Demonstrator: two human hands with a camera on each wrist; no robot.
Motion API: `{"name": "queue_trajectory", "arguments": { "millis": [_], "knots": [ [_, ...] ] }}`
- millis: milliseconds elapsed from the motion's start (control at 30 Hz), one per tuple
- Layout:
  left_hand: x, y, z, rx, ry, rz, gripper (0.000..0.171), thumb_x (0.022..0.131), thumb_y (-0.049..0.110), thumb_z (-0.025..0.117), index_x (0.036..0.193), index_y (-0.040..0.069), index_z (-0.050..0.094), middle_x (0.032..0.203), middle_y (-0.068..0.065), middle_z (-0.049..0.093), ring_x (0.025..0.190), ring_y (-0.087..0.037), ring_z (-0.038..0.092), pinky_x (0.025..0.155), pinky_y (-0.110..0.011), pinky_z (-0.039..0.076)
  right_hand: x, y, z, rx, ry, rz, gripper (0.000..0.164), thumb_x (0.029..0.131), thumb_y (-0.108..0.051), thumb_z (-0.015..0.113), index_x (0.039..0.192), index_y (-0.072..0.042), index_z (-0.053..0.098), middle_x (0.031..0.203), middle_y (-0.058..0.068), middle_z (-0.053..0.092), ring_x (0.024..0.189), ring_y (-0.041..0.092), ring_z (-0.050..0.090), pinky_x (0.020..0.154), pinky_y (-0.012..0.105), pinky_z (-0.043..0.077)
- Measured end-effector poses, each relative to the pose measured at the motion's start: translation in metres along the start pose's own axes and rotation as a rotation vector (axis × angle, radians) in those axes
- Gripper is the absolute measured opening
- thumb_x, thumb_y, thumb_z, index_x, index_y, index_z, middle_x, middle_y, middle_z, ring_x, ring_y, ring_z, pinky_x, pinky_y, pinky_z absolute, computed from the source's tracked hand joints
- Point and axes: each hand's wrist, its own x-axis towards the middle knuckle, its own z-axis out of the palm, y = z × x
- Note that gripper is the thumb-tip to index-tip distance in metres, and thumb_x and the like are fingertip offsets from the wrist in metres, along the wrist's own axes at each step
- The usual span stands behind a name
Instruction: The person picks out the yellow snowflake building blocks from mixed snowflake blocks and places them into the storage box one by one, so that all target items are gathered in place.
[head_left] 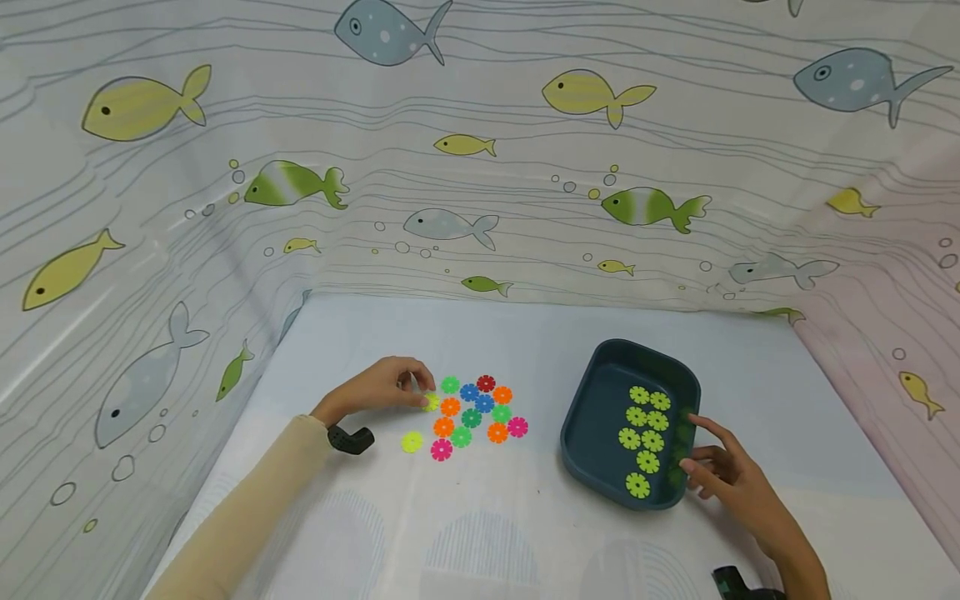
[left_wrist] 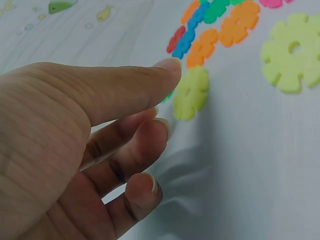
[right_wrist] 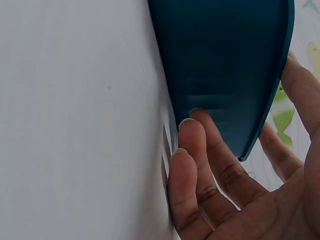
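My left hand reaches to the left side of a group of flower-shaped plastic discs. Its thumb tip overlaps the edge of a yellow disc lying on the table; the index finger is hidden behind the thumb in the left wrist view, and the other fingers curve loosely. My right hand holds the right side of a dark blue-green tray. In the right wrist view, its thumb reaches over the rim while fingers bend against the outer wall. Several yellow-green discs lie inside the tray, toward its right side.
Loose discs in orange, blue, green, red and pink, such as a pink disc, lie left of the tray. Another yellow disc sits nearer the front. A fish-patterned curtain encloses the white table at the back and sides.
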Motion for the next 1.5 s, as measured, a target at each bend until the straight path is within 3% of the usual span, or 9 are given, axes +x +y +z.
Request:
{"name": "queue_trajectory", "arguments": {
  "millis": [333, 667, 1200, 1500],
  "knots": [
    [-0.005, -0.01, 0.0, -0.013, 0.027, -0.017, 0.03, 0.087, 0.024, 0.085, 0.112, 0.016, 0.072, 0.103, -0.001, 0.066, 0.078, -0.021, 0.055, 0.07, -0.027, 0.046, 0.0, 0.0, 0.0, -0.011, 0.0, 0.0, 0.071, 0.103, -0.025, 0.066, 0.161, -0.02, 0.027, 0.111, 0.02, 0.065, 0.081, 0.025, 0.068, 0.065, 0.035, 0.057],
    [-0.006, -0.013, 0.002, -0.002, 0.037, -0.05, 0.029, 0.087, 0.026, 0.085, 0.112, 0.015, 0.074, 0.103, 0.001, 0.067, 0.077, -0.019, 0.055, 0.069, -0.027, 0.046, 0.0, -0.001, 0.0, 0.013, -0.006, 0.003, 0.071, 0.103, -0.024, 0.067, 0.161, -0.02, 0.027, 0.11, 0.02, 0.065, 0.081, 0.026, 0.068, 0.065, 0.036, 0.057],
    [-0.003, -0.007, 0.007, 0.038, 0.004, -0.071, 0.027, 0.087, 0.033, 0.085, 0.109, 0.024, 0.072, 0.103, -0.002, 0.059, 0.078, -0.02, 0.054, 0.071, -0.031, 0.045, -0.001, -0.002, -0.001, 0.018, -0.013, 0.007, 0.071, 0.103, -0.025, 0.066, 0.162, -0.022, 0.026, 0.113, 0.021, 0.063, 0.083, 0.026, 0.068, 0.065, 0.036, 0.057],
    [-0.001, -0.008, 0.004, 0.04, -0.021, -0.049, 0.025, 0.086, 0.03, 0.086, 0.098, 0.021, 0.066, 0.091, 0.002, 0.065, 0.078, -0.019, 0.058, 0.07, -0.03, 0.048, -0.001, -0.003, -0.001, 0.013, -0.013, 0.01, 0.071, 0.103, -0.025, 0.066, 0.162, -0.022, 0.026, 0.113, 0.021, 0.063, 0.083, 0.026, 0.068, 0.066, 0.036, 0.056]
  ]
}}
